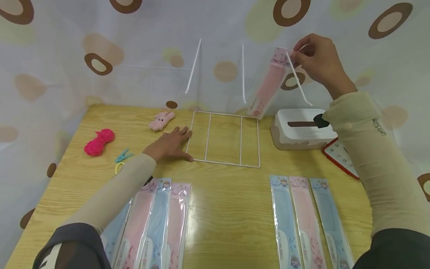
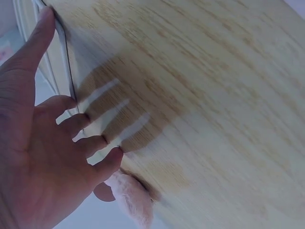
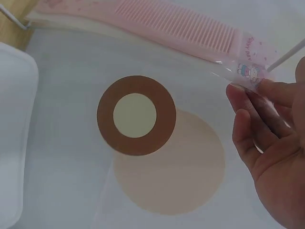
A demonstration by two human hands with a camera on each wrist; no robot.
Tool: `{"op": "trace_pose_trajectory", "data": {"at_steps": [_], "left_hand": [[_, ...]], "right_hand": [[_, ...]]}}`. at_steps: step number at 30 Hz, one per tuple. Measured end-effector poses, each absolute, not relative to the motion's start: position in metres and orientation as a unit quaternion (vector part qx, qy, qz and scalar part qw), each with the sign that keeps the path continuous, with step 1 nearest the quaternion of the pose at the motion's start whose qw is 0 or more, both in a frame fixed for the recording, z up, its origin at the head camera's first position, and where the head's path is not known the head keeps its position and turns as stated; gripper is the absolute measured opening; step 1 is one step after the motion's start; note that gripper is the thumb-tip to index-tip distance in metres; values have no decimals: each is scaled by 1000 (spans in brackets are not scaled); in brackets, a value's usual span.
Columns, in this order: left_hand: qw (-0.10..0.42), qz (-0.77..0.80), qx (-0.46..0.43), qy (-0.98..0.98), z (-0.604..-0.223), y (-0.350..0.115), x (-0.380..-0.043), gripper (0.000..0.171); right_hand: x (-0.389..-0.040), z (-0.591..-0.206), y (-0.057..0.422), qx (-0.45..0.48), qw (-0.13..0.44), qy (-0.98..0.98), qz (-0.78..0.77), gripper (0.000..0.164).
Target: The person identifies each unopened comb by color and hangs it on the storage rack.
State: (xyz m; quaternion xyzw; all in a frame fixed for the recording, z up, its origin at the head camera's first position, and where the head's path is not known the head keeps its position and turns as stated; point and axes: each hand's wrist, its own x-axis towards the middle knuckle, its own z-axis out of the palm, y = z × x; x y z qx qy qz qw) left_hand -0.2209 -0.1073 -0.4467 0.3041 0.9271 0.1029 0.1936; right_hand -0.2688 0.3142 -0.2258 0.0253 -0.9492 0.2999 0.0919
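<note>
My right hand pinches the top corner of a pink comb in a clear packet, between thumb and fingertips. The packet hangs slanting down to the left, its lower end by the back of a white wire rack. At the packet's top, the tip of the rack's right prong overlaps it; in the right wrist view the prong meets the printed header. My left hand rests at the rack's left side, fingers spread, thumb and fingertips along the frame. Two more prongs rise to the left, bare.
Packaged blue and pink combs lie front left and front right. A tissue box and a red-edged calculator sit at right. At left are a pink plush, pink yarn and a blue clip.
</note>
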Motion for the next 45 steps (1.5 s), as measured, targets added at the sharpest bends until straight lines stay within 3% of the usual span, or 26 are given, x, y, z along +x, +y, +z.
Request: {"op": "trace_pose_trajectory", "data": {"at_steps": [5, 8, 13, 21, 25, 28, 32, 36, 39, 45], "left_hand": [[194, 101, 300, 928, -443, -106, -220, 111], [196, 101, 298, 929, -441, -105, -218, 111], [204, 94, 293, 929, -440, -105, -215, 111], [212, 86, 295, 928, -437, -101, -212, 110], [212, 80, 296, 928, -436, -102, -212, 110], [210, 77, 296, 929, -437, -103, -213, 110], [214, 80, 291, 929, -437, -107, -215, 111], [218, 82, 287, 929, -437, -108, -216, 112], [222, 80, 285, 929, -437, -108, -217, 112], [229, 79, 282, 928, -436, -105, -216, 112]], "right_hand": [[-255, -224, 323, 5, 81, -959, 270, 60], [-239, -231, 336, -11, 87, -961, 262, 62], [-200, -258, 355, -3, 94, -964, 248, 55], [-130, -318, 358, 102, 103, -956, 255, 30], [-108, -346, 352, 176, 66, -951, 245, 26], [-98, -367, 348, 216, -7, -946, 241, 38], [-88, -391, 342, 184, -136, -947, 226, 79], [-76, -409, 337, 169, -197, -956, 139, 111], [-68, -420, 335, 185, -187, -960, 91, 114], [-61, -430, 336, 187, -160, -965, 86, 100]]}}
